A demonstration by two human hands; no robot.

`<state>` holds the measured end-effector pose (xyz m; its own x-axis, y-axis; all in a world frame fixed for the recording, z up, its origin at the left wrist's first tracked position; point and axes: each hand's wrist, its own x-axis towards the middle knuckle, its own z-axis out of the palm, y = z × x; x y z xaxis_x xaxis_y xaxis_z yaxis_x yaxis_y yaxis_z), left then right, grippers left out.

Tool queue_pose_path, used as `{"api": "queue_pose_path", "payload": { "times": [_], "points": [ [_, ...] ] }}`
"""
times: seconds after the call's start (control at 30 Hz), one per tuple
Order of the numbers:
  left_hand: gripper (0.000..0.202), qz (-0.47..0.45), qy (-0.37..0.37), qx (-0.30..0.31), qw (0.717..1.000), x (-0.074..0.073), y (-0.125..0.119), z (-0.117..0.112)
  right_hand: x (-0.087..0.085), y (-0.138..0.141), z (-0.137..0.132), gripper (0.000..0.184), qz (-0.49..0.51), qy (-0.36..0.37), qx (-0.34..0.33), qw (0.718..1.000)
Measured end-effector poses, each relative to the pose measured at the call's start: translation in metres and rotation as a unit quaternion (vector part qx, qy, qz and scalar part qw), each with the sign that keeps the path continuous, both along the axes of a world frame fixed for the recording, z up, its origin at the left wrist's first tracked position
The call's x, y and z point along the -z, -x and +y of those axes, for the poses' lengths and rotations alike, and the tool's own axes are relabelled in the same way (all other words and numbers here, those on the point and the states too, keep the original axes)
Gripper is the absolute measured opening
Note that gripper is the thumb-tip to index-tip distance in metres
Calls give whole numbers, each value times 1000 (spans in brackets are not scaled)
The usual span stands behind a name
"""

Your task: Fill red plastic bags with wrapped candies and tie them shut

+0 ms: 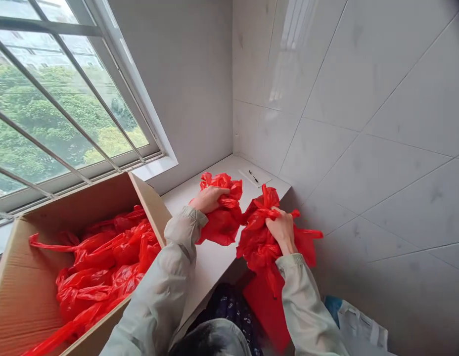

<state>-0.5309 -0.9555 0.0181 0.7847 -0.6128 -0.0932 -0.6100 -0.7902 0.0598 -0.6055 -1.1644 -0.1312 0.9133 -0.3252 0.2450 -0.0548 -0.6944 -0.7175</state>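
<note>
My left hand (210, 199) is closed on a crumpled red plastic bag (224, 227) over the white tabletop (207, 267). Part of that bag bunches up above the knuckles, and its contents are hidden. To the right, my right hand (281, 228) grips a bunch of red plastic bags (256, 244) by their gathered tops, near the table's edge. Knotted ends and loose handles stick out around the fingers. The two red bundles nearly meet between my hands; I cannot tell whether they touch.
An open cardboard box (148, 202) at left holds several tied red bags (103, 262). A pen (253, 176) lies with white paper at the table's back. Below right are a flat red surface (268, 311) and a white-and-blue bag (357, 321). Tiled wall and barred window enclose the corner.
</note>
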Motion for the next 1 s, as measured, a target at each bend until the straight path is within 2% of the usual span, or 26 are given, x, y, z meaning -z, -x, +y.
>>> {"api": "queue_pose_path", "payload": {
  "times": [0.13,0.23,0.33,0.47,0.6,0.73,0.87,1.0],
  "points": [
    [17,-12,23,-47,999,-8,-48,28,-26,-68,22,10,-5,-3,-15,1000],
    [17,-24,42,-91,995,-8,-73,52,-38,-113,43,10,-6,-6,-34,999],
    [18,-34,62,-144,987,-6,-91,74,-42,-155,66,12,2,-4,-59,998],
    [17,-42,94,-213,972,3,-123,96,-39,-216,95,13,12,20,-98,995],
    [20,-57,123,-292,947,20,-179,112,-31,-295,121,14,5,57,-144,988],
    [28,-61,111,-359,925,44,-256,121,-17,-386,144,14,-3,66,-184,981],
    [42,-59,63,-418,904,71,-330,124,7,-470,164,18,9,35,-206,978],
    [53,-38,20,-458,888,98,-385,125,39,-530,186,32,36,9,-234,972]
  ]
}}
